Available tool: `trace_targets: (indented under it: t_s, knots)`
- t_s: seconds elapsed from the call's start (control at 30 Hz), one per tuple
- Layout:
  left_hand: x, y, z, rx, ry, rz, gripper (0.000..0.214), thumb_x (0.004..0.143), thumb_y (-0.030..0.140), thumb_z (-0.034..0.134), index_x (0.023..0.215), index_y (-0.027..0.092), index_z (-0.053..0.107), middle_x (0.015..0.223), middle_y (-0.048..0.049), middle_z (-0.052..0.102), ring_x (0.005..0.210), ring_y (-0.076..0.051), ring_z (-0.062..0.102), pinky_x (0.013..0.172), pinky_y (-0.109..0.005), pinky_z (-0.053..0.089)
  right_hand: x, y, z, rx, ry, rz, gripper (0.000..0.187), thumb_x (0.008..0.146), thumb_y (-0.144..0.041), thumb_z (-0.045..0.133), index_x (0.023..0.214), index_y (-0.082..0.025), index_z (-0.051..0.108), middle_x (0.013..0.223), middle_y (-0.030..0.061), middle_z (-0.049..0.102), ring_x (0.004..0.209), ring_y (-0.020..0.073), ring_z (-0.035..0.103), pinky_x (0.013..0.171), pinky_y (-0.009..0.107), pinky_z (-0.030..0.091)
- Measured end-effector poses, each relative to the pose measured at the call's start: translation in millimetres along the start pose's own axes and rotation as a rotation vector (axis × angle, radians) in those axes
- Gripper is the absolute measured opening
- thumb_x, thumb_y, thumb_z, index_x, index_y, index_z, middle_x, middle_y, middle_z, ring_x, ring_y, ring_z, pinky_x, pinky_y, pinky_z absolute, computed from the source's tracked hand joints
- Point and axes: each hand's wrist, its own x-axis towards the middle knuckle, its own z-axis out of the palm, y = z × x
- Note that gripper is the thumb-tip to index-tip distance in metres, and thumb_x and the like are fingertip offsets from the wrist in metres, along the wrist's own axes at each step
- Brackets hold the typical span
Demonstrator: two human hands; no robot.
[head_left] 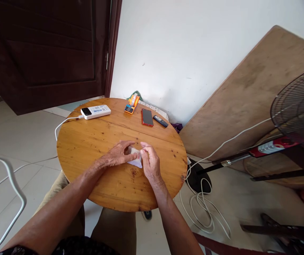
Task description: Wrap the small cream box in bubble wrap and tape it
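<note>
Both my hands rest on a round wooden table [88,148] near its middle. My left hand [118,154] and my right hand [149,162] meet over a small white folded piece [136,161], paper or cloth, which lies on the tabletop. The fingers of each hand are curled and pinch it from either side. Most of the piece is hidden under my fingers.
At the table's far edge lie a white power bank [96,111] with a white cable, an orange tape dispenser [132,103], a red phone [147,117] and a small dark device [160,121]. A fan [297,106] stands at right, a wooden board [247,95] leans on the wall, white cables [202,209] lie on the floor.
</note>
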Motion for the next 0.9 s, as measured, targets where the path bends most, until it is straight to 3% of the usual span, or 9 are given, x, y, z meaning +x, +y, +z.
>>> trace_targets:
  t_s: [0.1, 0.2, 0.37, 0.57, 0.77, 0.9]
  knots:
    - [-3.0, 5.2, -1.7, 0.122, -0.096, 0.019, 0.075, 0.073, 0.057, 0.069, 0.137, 0.022, 0.053, 0.115, -0.0091, 0.066, 0.109, -0.029, 0.059, 0.095, -0.04, 0.046, 11.1, -1.1, -4.5, -0.018, -0.018, -0.017, 0.016, 0.097, -0.028, 0.043, 0.095, -0.022, 0.057, 0.12, 0.012, 0.067, 0.113, 0.0234, 0.061, 0.098, 0.041, 0.046]
    - [-5.7, 8.4, -3.9, 0.084, -0.165, 0.036, 0.08, 0.076, 0.052, 0.067, 0.146, 0.021, 0.041, 0.1, -0.0052, 0.066, 0.093, -0.024, 0.061, 0.083, -0.035, 0.049, 27.0, -3.6, -10.4, -0.058, -0.056, -0.049, 0.017, 0.096, -0.029, 0.042, 0.101, -0.022, 0.058, 0.119, 0.0117, 0.067, 0.112, 0.0239, 0.061, 0.097, 0.041, 0.046]
    - [-8.2, 6.9, -2.4, 0.012, -0.153, 0.057, 0.088, 0.077, 0.038, 0.067, 0.153, 0.022, 0.026, 0.084, 0.0007, 0.06, 0.076, -0.018, 0.057, 0.072, -0.03, 0.048, 55.5, -5.0, -19.1, -0.119, -0.119, -0.115, 0.017, 0.096, -0.029, 0.042, 0.092, -0.022, 0.056, 0.12, 0.0123, 0.066, 0.11, 0.0243, 0.062, 0.097, 0.041, 0.046]
    - [-5.6, 2.3, 4.0, -0.064, -0.119, 0.116, 0.101, 0.07, 0.026, 0.071, 0.156, 0.019, 0.017, 0.107, -0.0072, 0.062, 0.095, -0.022, 0.06, 0.089, -0.036, 0.047, 90.0, 4.3, -27.5, -0.251, -0.196, -0.203, 0.017, 0.095, -0.027, 0.041, 0.086, -0.021, 0.055, 0.114, 0.0138, 0.067, 0.108, 0.0251, 0.062, 0.095, 0.04, 0.045]
    - [-7.3, 8.8, -1.4, -0.114, -0.147, 0.104, 0.101, 0.067, 0.037, 0.076, 0.153, 0.02, 0.026, 0.136, -0.0138, 0.05, 0.11, -0.03, 0.055, 0.094, -0.042, 0.045, 117.3, 13.8, -30.2, -0.463, -0.224, -0.185, 0.018, 0.094, -0.024, 0.04, 0.092, -0.021, 0.058, 0.098, 0.0098, 0.068, 0.097, 0.0245, 0.061, 0.087, 0.036, 0.044]
    - [-5.6, 6.4, -4.6, -0.283, -0.126, 0.098, 0.076, 0.072, 0.037, 0.068, 0.142, 0.023, 0.04, 0.125, -0.0097, 0.056, 0.1, -0.024, 0.057, 0.085, -0.038, 0.048, 124.8, 21.6, -26.4, -0.541, -0.23, -0.162, 0.019, 0.094, -0.024, 0.039, 0.091, -0.02, 0.058, 0.091, 0.0096, 0.067, 0.089, 0.0249, 0.06, 0.08, 0.035, 0.044]
